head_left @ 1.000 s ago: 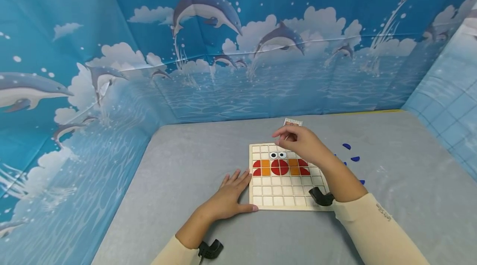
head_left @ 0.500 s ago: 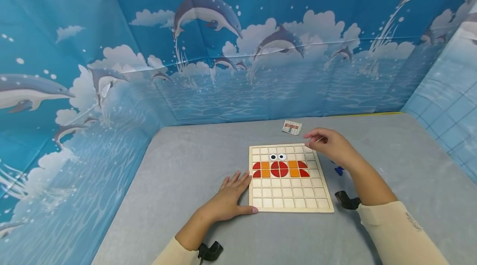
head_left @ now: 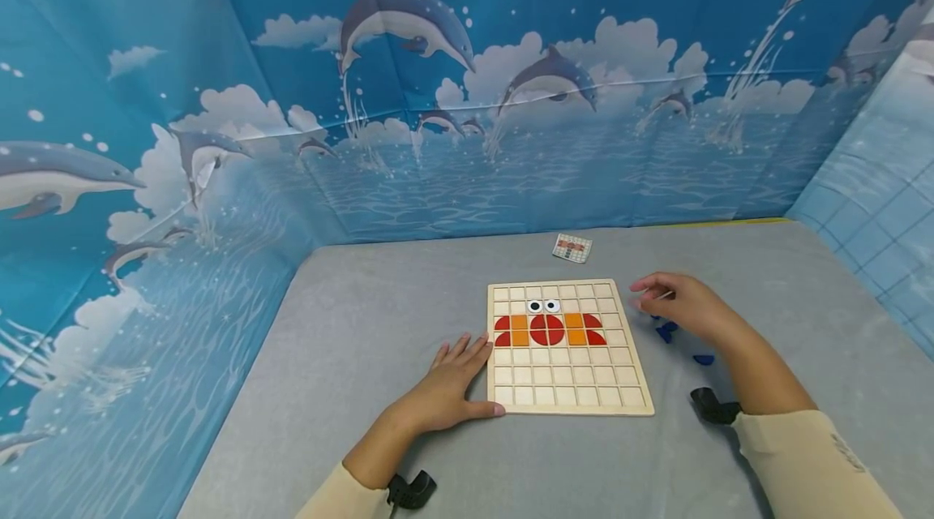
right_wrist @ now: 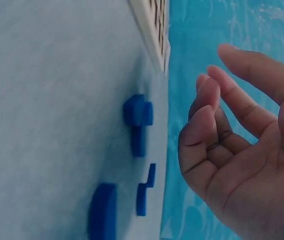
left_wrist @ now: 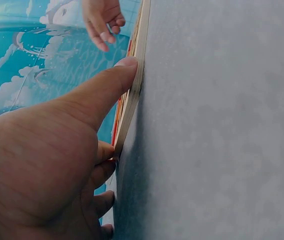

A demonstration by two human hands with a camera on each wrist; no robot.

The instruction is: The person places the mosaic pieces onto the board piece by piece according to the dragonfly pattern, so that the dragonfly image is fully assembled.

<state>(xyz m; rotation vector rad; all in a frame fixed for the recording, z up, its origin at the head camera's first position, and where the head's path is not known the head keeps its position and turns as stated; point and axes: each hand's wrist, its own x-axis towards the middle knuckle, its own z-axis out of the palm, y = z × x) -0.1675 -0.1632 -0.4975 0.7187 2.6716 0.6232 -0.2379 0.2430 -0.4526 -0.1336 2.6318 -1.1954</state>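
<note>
My left hand point(head_left: 443, 395) lies with fingers spread against the left edge of a wooden grid board point(head_left: 569, 399); its thumb touches the near left corner. Two eye tiles point(head_left: 543, 306), red quarter-round tiles point(head_left: 547, 330) and orange square tiles point(head_left: 575, 330) sit in the board's upper squares. Right of the board, my right hand point(head_left: 689, 310) hovers over several blue half-round pieces point(head_left: 666, 331). In the right wrist view its fingers point(right_wrist: 197, 145) are loosely bent, the thumb stands apart, and nothing shows between them. The blue pieces point(right_wrist: 102, 212) lie on the cloth beside that hand.
A small pattern card point(head_left: 572, 248) lies behind the board, near the back of the grey table point(head_left: 379, 308). A blue dolphin-printed curtain point(head_left: 467, 170) rises along the back and left side. Black wrist cameras point(head_left: 713, 406) sit low near the table on both arms.
My right hand has moved from above the board's far edge rightward and nearer, to over the blue pieces. The card and board are uncovered now. My left hand has stayed in place.
</note>
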